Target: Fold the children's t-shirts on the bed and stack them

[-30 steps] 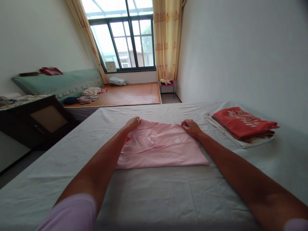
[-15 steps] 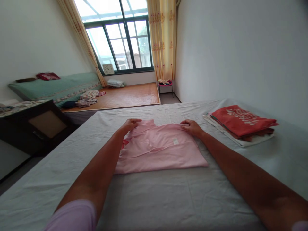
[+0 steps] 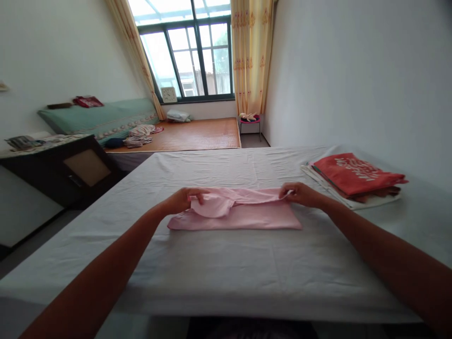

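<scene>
A pink shirt [image 3: 254,215] lies on the pale bed sheet in front of me, its far part folded over toward me into a narrow strip. My left hand [image 3: 185,198] pinches the shirt at the far left, where a rounded flap of the cloth hangs over the lower layer. At the far right corner of the fold, my right hand [image 3: 298,194] grips the cloth between thumb and fingers. The layers inside the fold are hidden.
A stack of folded clothes with a red shirt [image 3: 356,174] on top sits at the right of the sheet [image 3: 226,268]. Beyond is a second bed with a brown mat [image 3: 205,134]. A dark cabinet [image 3: 84,165] stands at left, a small stool [image 3: 250,121] under the curtain.
Both hands have brought the shirt's far edge over toward me, so the shirt is now a narrower strip. My view has shifted slightly to the left.
</scene>
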A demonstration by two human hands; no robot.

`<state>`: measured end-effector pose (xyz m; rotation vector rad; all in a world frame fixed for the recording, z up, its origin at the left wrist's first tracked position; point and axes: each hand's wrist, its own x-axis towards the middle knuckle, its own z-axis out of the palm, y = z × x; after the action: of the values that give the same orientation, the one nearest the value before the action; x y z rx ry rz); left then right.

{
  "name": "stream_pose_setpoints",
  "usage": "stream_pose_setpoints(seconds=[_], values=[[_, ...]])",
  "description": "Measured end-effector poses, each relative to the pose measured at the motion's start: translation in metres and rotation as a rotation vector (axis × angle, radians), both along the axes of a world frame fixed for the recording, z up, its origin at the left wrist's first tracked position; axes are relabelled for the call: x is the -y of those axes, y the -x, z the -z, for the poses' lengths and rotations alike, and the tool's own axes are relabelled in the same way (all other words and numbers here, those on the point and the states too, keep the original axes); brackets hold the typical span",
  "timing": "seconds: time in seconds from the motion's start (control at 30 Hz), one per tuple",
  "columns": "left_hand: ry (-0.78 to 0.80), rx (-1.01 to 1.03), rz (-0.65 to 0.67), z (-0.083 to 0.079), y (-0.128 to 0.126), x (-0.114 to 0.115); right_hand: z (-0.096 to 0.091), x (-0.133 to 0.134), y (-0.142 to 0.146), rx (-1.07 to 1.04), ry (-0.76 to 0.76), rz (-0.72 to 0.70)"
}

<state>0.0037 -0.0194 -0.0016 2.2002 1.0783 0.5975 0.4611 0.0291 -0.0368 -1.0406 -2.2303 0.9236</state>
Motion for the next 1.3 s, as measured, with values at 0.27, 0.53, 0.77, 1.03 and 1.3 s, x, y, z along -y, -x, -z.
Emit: stream_pose_setpoints(seconds=[0.27,0.53,0.77,1.03,1.3], values=[[-0.020,0.000,0.038,-0.001,0.006,0.009,-0.009,0.016,0.002,0.103,-0.142,0.045],[-0.031,-0.107,-0.312,-0.015,0.041,-0.018,-0.023,0.015,0.013,0.247,-0.077,0.005],[-0.220,-0.629,-0.473,0.025,0.012,-0.048,0.006,-0.023,0.038,0.512,-0.349,0.236],[-0.297,-0.630,-0.685,0.037,0.010,-0.050,0.026,-0.025,0.043,0.434,-0.322,0.441],[-0.460,-0.400,-0.291,0.036,-0.057,-0.030,0.024,-0.006,0.086,0.405,-0.582,0.191]])
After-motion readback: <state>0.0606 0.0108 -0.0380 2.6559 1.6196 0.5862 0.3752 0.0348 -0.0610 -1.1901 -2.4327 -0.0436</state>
